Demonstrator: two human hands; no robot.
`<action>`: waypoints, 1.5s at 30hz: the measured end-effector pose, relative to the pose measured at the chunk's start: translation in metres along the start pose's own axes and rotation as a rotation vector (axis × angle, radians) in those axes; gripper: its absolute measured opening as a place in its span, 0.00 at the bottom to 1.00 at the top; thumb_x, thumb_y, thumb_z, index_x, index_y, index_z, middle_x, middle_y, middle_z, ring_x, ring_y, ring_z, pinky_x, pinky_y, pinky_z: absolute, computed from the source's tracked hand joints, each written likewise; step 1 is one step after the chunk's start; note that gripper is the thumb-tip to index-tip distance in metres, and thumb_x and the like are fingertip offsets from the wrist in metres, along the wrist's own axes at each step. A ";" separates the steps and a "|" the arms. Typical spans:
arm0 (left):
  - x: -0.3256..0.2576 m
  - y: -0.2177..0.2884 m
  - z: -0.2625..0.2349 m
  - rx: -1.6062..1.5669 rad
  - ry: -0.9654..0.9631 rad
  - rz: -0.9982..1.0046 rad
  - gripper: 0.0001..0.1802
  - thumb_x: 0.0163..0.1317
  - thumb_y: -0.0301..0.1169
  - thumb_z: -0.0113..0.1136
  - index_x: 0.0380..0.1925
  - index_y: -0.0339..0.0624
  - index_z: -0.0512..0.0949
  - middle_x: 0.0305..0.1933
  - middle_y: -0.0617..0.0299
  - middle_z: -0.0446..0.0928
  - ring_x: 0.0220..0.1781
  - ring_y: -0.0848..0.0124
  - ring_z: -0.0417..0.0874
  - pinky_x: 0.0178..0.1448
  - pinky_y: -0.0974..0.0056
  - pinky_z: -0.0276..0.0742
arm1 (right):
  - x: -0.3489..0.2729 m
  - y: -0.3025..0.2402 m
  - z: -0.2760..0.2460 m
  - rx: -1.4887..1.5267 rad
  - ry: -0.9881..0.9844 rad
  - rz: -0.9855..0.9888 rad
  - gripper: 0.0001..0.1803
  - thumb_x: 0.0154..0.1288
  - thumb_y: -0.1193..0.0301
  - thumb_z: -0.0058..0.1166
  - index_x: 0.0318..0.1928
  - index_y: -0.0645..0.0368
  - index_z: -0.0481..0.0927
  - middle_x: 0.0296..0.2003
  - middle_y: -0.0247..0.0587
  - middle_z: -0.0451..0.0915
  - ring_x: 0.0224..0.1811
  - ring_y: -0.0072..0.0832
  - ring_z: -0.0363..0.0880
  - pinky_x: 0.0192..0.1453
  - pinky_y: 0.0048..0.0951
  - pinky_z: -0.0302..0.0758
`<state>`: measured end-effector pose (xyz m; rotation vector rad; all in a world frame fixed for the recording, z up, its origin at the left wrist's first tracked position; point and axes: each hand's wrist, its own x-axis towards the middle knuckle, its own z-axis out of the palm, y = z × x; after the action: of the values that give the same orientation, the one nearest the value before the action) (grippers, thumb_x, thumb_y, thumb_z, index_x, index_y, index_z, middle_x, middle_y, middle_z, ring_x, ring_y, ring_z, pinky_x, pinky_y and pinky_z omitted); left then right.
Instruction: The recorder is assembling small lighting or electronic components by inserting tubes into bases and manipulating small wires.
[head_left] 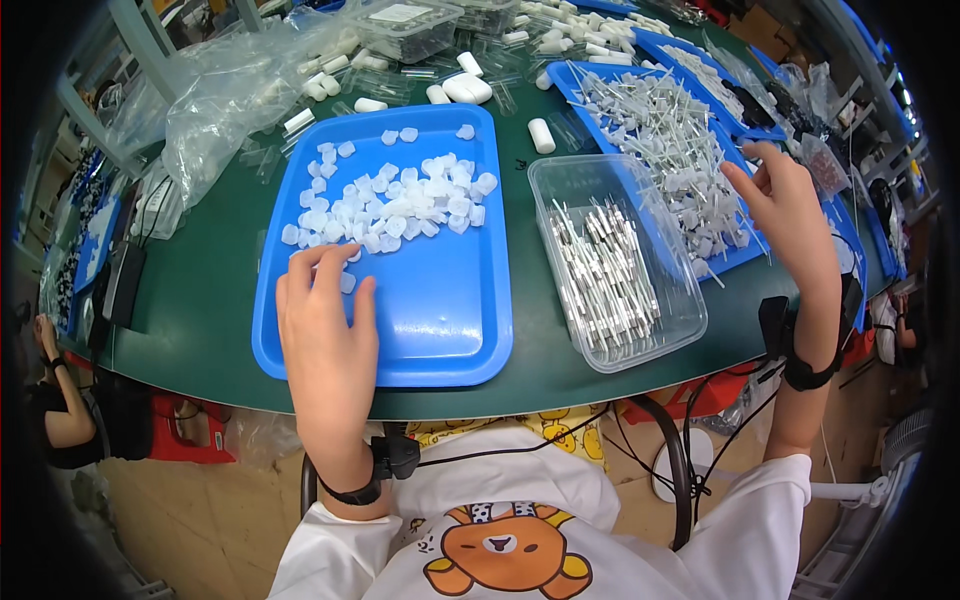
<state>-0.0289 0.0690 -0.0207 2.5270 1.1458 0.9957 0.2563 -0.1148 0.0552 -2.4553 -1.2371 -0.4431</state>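
Note:
My left hand is over the blue tray, thumb and fingers apart. Its fingertips are at the near edge of a heap of small translucent white plastic caps; no cap shows in its grasp. My right hand hovers at the right edge of a second blue tray, its thumb and forefinger apart, with nothing visible between them. That tray is heaped with thin sticks bearing translucent white caps. Between the trays, a clear plastic box holds many slim white and metallic rods.
White cylindrical pieces and clear tubes lie across the back of the green table. A crumpled clear bag is at the back left, a lidded clear container at the back. Another person's arm shows at far left.

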 end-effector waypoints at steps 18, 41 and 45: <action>-0.001 -0.004 0.003 -0.134 -0.028 -0.155 0.13 0.46 0.16 0.52 0.34 0.38 0.73 0.36 0.58 0.65 0.31 0.70 0.69 0.36 0.69 0.69 | -0.004 -0.087 0.044 0.253 -0.738 -0.304 0.13 0.48 0.68 0.57 0.23 0.69 0.74 0.15 0.44 0.73 0.19 0.30 0.74 0.25 0.26 0.69; -0.001 -0.011 0.007 -0.114 0.012 -0.032 0.06 0.53 0.21 0.50 0.32 0.34 0.72 0.35 0.57 0.70 0.31 0.72 0.72 0.33 0.70 0.67 | -0.016 -0.085 0.002 0.816 -0.719 0.159 0.08 0.54 0.73 0.53 0.29 0.67 0.73 0.19 0.31 0.73 0.15 0.10 0.64 0.17 0.13 0.59; 0.000 -0.011 0.006 -0.167 -0.006 -0.018 0.06 0.54 0.22 0.49 0.33 0.35 0.71 0.33 0.57 0.71 0.30 0.72 0.72 0.32 0.71 0.66 | -0.030 -0.088 -0.003 0.813 -0.569 0.046 0.08 0.50 0.77 0.56 0.31 0.65 0.73 0.20 0.28 0.70 0.17 0.07 0.59 0.21 0.10 0.55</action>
<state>-0.0320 0.0769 -0.0302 2.3833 1.0353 1.0327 0.1670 -0.0887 0.0605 -1.9062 -1.2124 0.6990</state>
